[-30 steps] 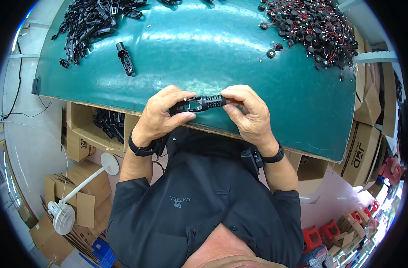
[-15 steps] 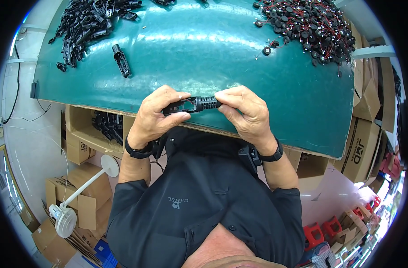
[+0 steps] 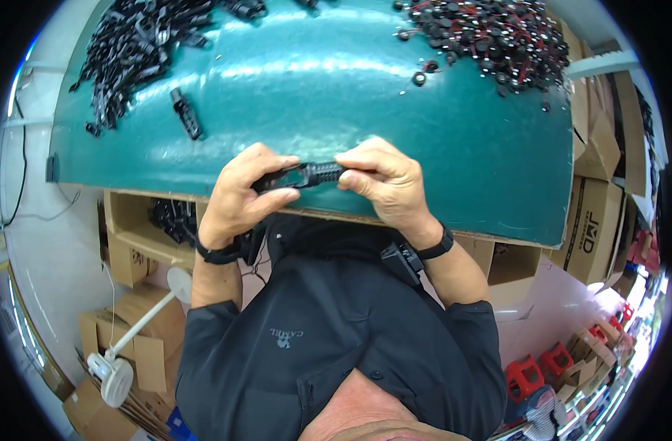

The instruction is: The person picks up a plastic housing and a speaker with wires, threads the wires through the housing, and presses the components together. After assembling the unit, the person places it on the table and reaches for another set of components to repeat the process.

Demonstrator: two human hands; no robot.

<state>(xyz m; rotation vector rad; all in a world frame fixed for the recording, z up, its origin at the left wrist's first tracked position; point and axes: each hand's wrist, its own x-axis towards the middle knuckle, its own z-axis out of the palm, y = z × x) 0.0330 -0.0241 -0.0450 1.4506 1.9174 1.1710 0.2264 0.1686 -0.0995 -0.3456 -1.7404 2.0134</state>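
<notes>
Both hands hold one black plastic housing [image 3: 323, 173] level above the table's near edge. It has an open frame at its left part and a ribbed, ring-cut neck at its right. My left hand [image 3: 237, 195] is closed round the frame end, thumb and fingers on opposite sides. Fingers of my right hand [image 3: 387, 180] pinch the tip of the ribbed neck; anything small between them is hidden. A similar black housing [image 3: 187, 115] lies alone on the green table [image 3: 299, 103], beyond my left hand.
A heap of black housings [image 3: 137, 55] covers the far left. At the far right sit many small round black parts with red wires [image 3: 490, 44], with a loose one [image 3: 419, 79] nearby. Under the tabletop stands an open carton [image 3: 148, 231]; a white fan [image 3: 118, 382] is at lower left.
The whole view has shifted a little, so table and heaps appear displaced. Both hands keep the same grip on the housing, with no clear change between them.
</notes>
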